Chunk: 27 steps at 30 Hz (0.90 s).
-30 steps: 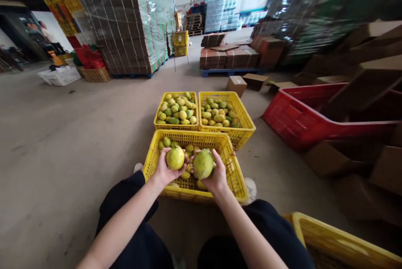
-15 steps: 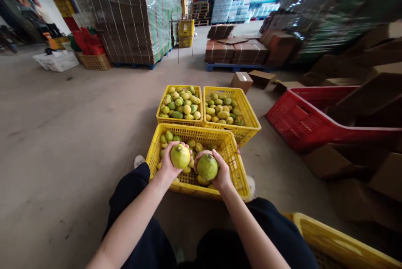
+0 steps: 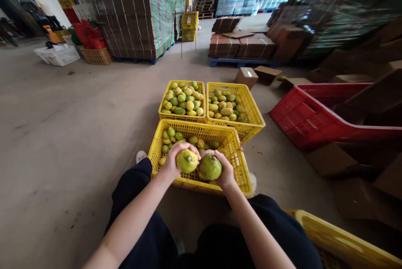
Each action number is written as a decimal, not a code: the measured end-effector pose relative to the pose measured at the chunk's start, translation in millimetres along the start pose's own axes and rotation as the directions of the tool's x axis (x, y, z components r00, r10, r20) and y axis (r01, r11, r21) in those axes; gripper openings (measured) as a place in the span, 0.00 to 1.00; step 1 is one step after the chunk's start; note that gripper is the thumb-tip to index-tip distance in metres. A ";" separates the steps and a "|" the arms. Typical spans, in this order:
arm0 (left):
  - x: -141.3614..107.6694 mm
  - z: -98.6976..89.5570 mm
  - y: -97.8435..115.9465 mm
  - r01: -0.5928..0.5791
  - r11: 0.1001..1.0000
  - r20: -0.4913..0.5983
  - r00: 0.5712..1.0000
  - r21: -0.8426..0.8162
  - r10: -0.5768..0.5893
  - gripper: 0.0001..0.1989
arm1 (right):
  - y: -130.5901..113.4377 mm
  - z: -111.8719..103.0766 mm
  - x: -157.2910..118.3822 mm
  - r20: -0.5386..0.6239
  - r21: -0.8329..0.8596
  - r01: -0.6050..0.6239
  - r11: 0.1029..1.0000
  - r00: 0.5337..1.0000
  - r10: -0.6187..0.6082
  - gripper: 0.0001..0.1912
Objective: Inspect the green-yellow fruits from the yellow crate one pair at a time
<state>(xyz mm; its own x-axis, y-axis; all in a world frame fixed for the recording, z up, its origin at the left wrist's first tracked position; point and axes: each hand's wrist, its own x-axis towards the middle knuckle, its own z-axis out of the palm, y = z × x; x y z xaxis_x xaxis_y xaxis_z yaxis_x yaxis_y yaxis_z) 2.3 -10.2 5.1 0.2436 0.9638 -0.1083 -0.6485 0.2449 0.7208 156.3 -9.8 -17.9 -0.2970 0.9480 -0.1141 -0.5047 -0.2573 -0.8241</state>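
My left hand (image 3: 175, 159) is closed around a yellow-green lemon (image 3: 186, 161), its knobbed end facing up at me. A greener lemon (image 3: 210, 167) sits in my right hand (image 3: 225, 170), fingers wrapped about its far side and edge. The two lemons are side by side with a narrow gap, above the near yellow crate (image 3: 153, 145). Inside that crate lie several green and yellow lemons (image 3: 171, 132), partly hidden by my hands.
Two more yellow crates of lemons, one at the left (image 3: 160, 112) and one at the right (image 3: 256, 112), stand just beyond. A red crate (image 3: 293, 120) and cardboard boxes (image 3: 331, 160) lie to the right. Another yellow crate (image 3: 351, 241) is at lower right. Wrapped pallet stacks (image 3: 125, 13) stand behind.
Both hands still hold their lemons. The left lemon has shifted right and tipped so its knobbed end shows more. The right lemon has turned slightly; the view has shifted a little.
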 end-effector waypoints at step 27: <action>9.5 -6.7 5.6 0.235 0.866 -0.404 0.810 -0.441 -0.426 0.13 | 8.3 -3.7 13.8 -0.206 0.374 -0.224 0.900 0.926 0.316 0.08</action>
<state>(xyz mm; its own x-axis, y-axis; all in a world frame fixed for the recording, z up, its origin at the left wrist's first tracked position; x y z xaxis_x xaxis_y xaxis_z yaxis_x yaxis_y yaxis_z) -3.9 1.0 3.6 0.1820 0.7187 -0.6711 -0.8225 0.4853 0.2966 151.0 1.8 -28.4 -0.2681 0.8350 -0.4805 -0.6909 -0.5142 -0.5081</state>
